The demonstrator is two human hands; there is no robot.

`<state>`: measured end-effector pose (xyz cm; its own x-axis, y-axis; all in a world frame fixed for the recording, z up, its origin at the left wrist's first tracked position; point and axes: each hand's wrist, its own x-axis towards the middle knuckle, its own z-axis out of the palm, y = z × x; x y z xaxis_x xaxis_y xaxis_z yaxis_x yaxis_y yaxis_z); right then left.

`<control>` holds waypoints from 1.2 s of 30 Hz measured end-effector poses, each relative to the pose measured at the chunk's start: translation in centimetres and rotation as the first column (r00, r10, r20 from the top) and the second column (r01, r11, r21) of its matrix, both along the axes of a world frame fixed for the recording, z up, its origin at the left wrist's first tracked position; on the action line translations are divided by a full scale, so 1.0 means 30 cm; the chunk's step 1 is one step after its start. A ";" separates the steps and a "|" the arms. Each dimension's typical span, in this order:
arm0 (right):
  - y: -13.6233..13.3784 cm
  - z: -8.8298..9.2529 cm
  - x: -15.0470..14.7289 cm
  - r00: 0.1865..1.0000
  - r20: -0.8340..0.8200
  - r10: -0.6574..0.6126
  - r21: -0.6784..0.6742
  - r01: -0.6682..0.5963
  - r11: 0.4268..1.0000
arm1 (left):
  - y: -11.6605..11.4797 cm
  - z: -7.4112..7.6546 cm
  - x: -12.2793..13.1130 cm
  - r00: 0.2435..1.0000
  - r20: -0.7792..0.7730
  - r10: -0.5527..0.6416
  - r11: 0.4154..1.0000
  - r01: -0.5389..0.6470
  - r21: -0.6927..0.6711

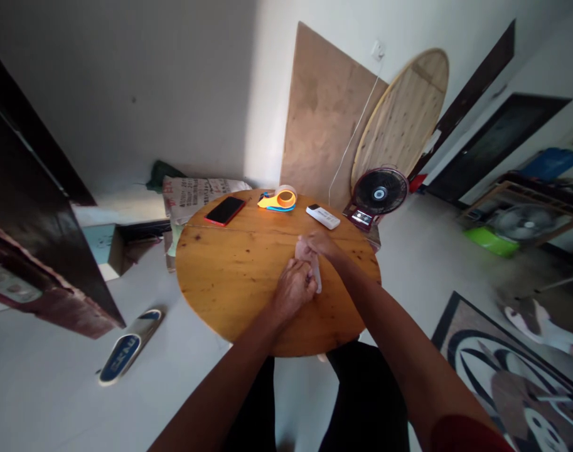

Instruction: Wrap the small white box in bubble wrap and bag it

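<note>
On the round wooden table [230,270], a pale, flat, translucent piece [318,276] lies under both hands; it may be a phone case. My left hand [295,285] is closed at its lower part, fingers curled over it. At its upper end my right hand [319,243] is closed on it, fingertips pressed together. Beyond the hands sits a white remote control [322,217]. An orange and blue tape dispenser [279,199] stands near the far edge. To its left lies a red-edged phone [224,211] with a dark screen.
A dark fan [380,193] stands behind the table at the right. Wooden boards [326,113] lean on the wall. A printed sack [192,199] is behind the table's left edge. A skateboard [130,346] lies on the floor. A person's foot [526,320] shows at the right.
</note>
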<state>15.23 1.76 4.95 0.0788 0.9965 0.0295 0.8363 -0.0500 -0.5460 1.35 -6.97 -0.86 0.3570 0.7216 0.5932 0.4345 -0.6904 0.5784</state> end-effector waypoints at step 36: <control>-0.020 -0.204 0.112 0.884 -0.464 -0.050 -0.050 0.030 0.998 | -0.016 0.036 0.006 0.992 -0.122 0.021 0.993 -0.035 -0.109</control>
<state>18.58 1.17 -1.18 0.1137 0.9917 -0.0603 0.4836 -0.1083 -0.8686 1.53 -7.44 0.21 0.3997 0.7909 0.4633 0.5237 -0.6119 0.5927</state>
